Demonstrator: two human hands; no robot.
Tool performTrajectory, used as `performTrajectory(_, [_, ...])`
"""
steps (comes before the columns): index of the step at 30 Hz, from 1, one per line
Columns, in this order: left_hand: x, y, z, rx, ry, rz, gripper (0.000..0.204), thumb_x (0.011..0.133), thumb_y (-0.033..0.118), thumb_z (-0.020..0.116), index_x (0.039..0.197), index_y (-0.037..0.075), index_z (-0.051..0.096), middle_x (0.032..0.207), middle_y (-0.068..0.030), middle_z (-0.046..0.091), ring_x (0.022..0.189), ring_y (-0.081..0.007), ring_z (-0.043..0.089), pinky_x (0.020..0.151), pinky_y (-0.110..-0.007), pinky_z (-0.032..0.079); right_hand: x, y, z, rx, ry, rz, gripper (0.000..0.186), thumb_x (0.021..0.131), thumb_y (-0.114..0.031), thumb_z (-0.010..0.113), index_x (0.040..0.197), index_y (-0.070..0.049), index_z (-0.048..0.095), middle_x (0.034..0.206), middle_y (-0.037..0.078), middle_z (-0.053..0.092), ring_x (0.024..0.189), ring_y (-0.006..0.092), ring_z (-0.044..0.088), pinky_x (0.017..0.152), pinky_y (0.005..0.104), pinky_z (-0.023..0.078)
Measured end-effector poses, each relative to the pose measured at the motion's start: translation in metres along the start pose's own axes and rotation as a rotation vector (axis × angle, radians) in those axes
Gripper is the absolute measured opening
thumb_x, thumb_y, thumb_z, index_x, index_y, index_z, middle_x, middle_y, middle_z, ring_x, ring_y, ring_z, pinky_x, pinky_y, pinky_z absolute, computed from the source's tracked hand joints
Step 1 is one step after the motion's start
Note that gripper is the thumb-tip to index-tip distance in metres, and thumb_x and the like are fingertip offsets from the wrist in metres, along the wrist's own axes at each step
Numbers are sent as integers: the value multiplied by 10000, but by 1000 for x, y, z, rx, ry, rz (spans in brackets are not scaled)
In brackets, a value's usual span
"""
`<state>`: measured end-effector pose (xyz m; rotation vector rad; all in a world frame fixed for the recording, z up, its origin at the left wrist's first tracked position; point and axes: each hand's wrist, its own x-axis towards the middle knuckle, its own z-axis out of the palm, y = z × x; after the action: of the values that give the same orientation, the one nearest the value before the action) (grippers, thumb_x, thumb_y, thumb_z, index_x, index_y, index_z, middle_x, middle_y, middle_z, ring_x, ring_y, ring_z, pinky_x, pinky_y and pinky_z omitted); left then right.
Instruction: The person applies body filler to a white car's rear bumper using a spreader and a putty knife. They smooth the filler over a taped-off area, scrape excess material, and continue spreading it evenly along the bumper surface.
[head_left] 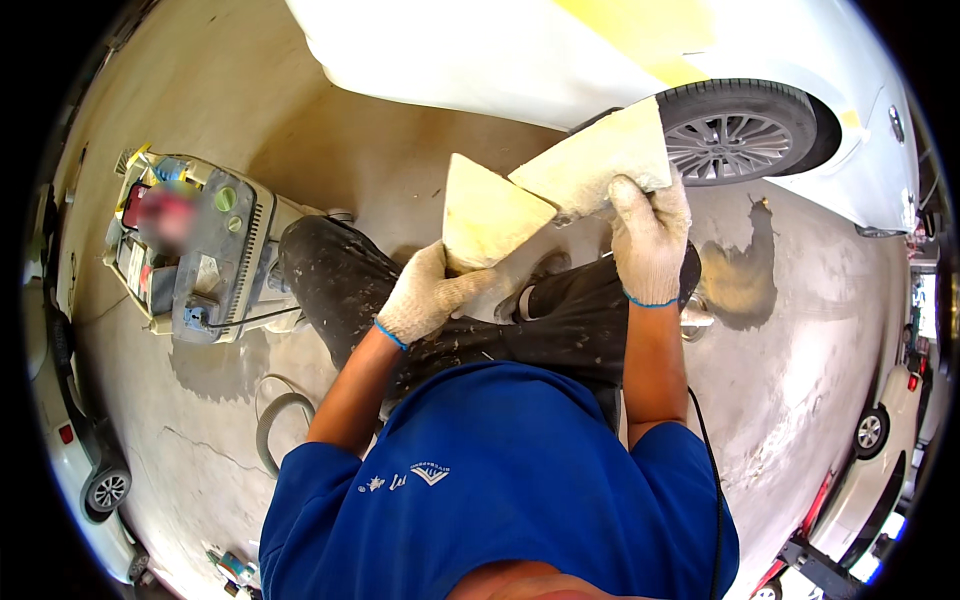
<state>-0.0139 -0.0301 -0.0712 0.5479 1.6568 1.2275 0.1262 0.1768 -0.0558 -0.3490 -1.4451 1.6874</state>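
My left hand (430, 298), in a white knit glove with a blue cuff, grips a flat pale-yellow putty spreader (492, 215) by its lower edge. My right hand (650, 235), gloved the same way, holds a second putty spreader (598, 155), wider and cream-coloured, with the thumb on its face. Both look coated with yellowish filler. They meet or nearly meet at their corners above my lap; whether they touch I cannot tell. A white car (450, 55) with a yellow filler patch (645, 30) on its panel is just ahead.
The car's front wheel (735, 135) stands ahead to the right. At my left is a wheeled cart (235, 245) with tools and a phone-like item on top. A grey hose (275, 430) lies on the floor behind it. Parked cars (880, 450) line the far sides.
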Motion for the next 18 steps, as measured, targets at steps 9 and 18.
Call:
performTrajectory(9, [-3,14,-17,-221,57,93,398,908,265,718,1103,-36,546,559,-14,519,369,-86,439,309,-234,329,13,-2,-8,-229,19,24,359,933,35,609,1291,17,597,1135,45,661,1034,106,596,921,267,492])
performTrajectory(18, [9,-8,-10,-113,31,147,388,860,230,778,1079,-21,577,617,-8,539,446,-73,475,350,-230,340,10,-12,22,-391,-320,68,373,922,10,637,1292,26,594,1128,43,672,1011,114,620,889,273,507])
